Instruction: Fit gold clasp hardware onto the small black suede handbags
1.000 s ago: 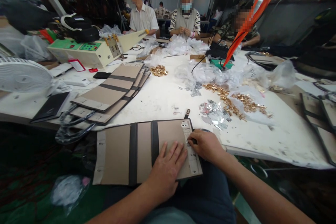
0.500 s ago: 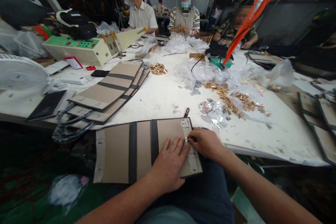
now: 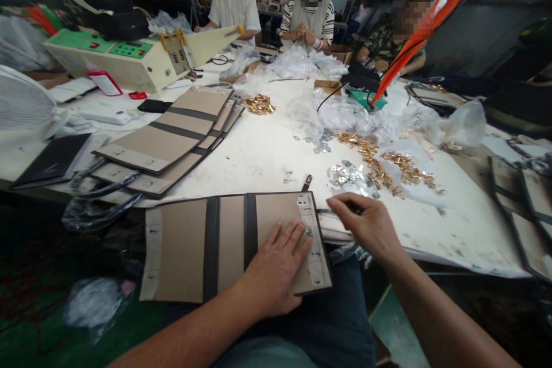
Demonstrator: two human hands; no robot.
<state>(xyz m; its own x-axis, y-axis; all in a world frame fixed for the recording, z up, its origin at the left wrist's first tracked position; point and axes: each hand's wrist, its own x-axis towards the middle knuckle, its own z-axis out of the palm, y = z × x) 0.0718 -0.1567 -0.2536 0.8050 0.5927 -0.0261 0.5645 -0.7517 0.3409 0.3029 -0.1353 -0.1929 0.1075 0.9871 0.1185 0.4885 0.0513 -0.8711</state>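
Observation:
A beige panel with dark edging and two dark cross strips [image 3: 233,218] lies over my lap and the table's edge. My left hand [image 3: 278,264] rests flat on its right section, fingers stretched out. Beside those fingertips sits a small silver metal plate [image 3: 307,231] on the pale end strip. Off the panel's right edge, above the table's front, my right hand [image 3: 371,224] is closed; something dark shows within its curled fingers, too hidden to name. A gold-coloured fitting on a dark tab [image 3: 307,182] sticks out past the panel's top right corner.
Silver plates [image 3: 351,177] and gold-coloured metal parts [image 3: 366,152] lie in heaps beyond my right hand. Similar panels [image 3: 172,126] are stacked at left, near a green-topped machine [image 3: 116,57] and a fan [image 3: 23,103]. Several people sit across the table; an orange strap [image 3: 414,43] hangs down.
My right hand has lifted off the silver plate and moved right, away from the panel. My left hand stays flat on the panel. The view has shifted slightly.

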